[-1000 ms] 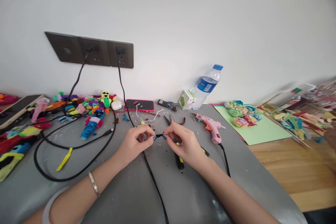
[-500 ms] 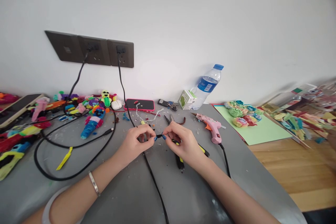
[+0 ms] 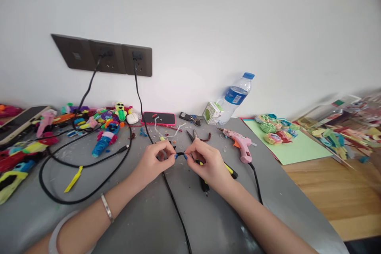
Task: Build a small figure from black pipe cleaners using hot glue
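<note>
Strip (image 3: 180, 153), short, black: one, held over the worktop (image 3: 139, 222) between two hands, bowed slightly; material too small to tell. Left hand (image 3: 156, 160): fingers pinched together on one end. Right hand (image 3: 208, 162): fingers likewise pinched on the opposite end. Two-ended grip presumably steadies so slight a piece and governs its curve. Pliers (image 3: 203, 184): one pair, partly hidden beneath the right hand, probably placed for easy reach. Glue gun (image 3: 244, 145), pink: one, lying beyond the pliers, nozzle pointing away from the forearms, perhaps for safety. Pose: forearms converging from both lower corners, fingertips meeting nearly level.
</note>
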The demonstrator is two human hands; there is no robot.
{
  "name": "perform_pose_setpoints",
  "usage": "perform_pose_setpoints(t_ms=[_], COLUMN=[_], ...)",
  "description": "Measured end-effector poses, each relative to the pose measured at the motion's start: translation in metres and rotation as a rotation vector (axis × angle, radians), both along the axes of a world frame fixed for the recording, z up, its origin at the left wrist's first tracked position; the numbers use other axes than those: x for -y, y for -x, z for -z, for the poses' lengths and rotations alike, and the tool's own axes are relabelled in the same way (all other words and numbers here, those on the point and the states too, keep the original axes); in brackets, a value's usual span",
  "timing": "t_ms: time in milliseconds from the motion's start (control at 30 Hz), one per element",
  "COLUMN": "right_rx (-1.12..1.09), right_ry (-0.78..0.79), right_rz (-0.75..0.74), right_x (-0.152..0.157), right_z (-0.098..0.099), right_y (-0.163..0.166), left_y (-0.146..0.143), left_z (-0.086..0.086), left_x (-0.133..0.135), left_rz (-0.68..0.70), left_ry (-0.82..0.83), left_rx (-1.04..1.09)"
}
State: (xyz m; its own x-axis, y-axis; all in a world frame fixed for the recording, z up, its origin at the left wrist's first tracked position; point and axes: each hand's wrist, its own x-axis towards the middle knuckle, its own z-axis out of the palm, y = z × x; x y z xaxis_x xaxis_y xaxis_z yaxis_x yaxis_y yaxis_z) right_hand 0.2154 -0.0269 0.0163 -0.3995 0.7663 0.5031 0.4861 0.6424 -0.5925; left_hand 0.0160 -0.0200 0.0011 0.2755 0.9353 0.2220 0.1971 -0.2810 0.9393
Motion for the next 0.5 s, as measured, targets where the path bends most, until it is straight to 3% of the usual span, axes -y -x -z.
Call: perform_pose_setpoints(t_ms=[300, 500], right_rx=[-0.005, -0.097], right_ry=[-0.032, 0.193], right_rz=[-0.012, 0.003], right_x=[0.0002, -0.0013], right_z=[0.0004, -0.0034], right_y=[-0.0005, -0.0003], left_y=[-0.0002, 0.0013], left_z=[-0.0019, -0.0001], left_x=[0.0007, -0.0013], left_rz=[0.015, 0.004], left_ry=[0.101, 0.081], left_rx=[0.053, 0.055])
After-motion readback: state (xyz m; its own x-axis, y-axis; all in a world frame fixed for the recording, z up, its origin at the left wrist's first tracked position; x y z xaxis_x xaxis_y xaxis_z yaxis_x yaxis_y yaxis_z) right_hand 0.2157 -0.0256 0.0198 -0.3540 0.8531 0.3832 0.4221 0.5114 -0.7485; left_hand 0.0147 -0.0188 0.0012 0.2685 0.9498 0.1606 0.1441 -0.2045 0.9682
